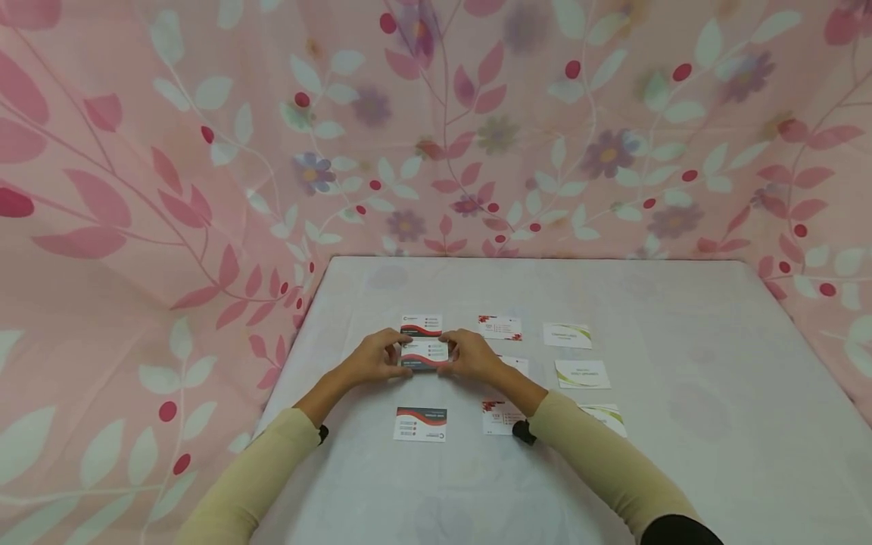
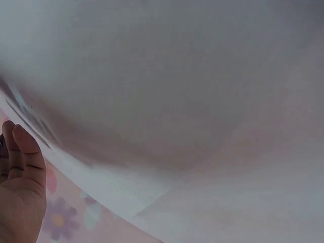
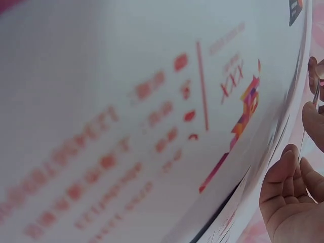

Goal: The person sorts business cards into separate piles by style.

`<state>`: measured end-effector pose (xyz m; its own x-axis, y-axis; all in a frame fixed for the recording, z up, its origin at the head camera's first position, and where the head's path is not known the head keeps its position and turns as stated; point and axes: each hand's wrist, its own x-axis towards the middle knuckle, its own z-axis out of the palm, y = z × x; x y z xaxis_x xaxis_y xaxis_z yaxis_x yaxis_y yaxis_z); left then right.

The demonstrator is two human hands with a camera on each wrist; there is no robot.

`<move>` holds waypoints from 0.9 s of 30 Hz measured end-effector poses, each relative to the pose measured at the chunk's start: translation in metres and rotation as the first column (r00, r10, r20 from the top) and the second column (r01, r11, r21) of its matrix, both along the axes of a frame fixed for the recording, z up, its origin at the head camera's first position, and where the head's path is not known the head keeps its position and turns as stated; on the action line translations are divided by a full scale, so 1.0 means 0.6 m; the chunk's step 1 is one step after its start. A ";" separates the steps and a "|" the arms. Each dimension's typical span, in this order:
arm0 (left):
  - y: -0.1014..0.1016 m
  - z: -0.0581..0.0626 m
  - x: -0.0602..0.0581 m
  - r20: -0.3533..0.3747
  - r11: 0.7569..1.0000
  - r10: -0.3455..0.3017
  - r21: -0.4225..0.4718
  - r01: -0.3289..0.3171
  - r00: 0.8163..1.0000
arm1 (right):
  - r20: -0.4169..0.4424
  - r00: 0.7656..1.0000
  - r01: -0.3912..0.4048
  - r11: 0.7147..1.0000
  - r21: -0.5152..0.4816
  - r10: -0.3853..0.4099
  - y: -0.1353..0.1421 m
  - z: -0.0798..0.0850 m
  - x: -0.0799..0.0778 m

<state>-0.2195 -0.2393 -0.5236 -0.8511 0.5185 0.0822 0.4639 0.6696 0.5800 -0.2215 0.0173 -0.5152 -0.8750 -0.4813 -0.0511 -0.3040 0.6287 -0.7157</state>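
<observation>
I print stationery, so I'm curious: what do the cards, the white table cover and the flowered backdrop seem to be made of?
Cards: probably printed paper stock, thin with straight edges; coating unclear.
Table cover: likely matte cloth, softly creased, though thin plastic sheeting is possible.
Backdrop: looks like printed fabric, dull and hanging with gentle folds; the weave can't be seen.

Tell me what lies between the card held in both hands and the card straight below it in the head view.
Only bare white cloth lies between the held card and the lower card; the head view shows this stretch.
</observation>
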 end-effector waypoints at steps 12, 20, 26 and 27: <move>0.002 0.015 -0.019 0.018 0.998 0.051 -0.032 -0.050 0.999 | -0.071 0.997 0.032 0.998 0.060 -0.028 -0.009 0.007 -0.020; -0.005 0.018 -0.048 0.018 0.996 0.072 -0.053 -0.071 0.997 | -0.105 0.994 0.048 0.998 0.045 -0.043 -0.027 -0.005 -0.045; -0.004 0.023 -0.076 -0.013 0.987 0.044 -0.156 -0.045 0.999 | -0.101 0.990 0.101 0.993 0.067 -0.094 -0.039 0.003 -0.059; -0.003 0.025 -0.080 -0.021 0.983 0.036 -0.182 -0.039 0.999 | -0.100 0.990 0.104 0.992 0.074 -0.096 -0.040 0.003 -0.061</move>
<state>-0.2672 -0.2412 -0.5084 -0.8694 0.4941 0.0044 0.4457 0.7804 0.4385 -0.2582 -0.0067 -0.5137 -0.9212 -0.3890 0.0008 -0.3014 0.7126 -0.6335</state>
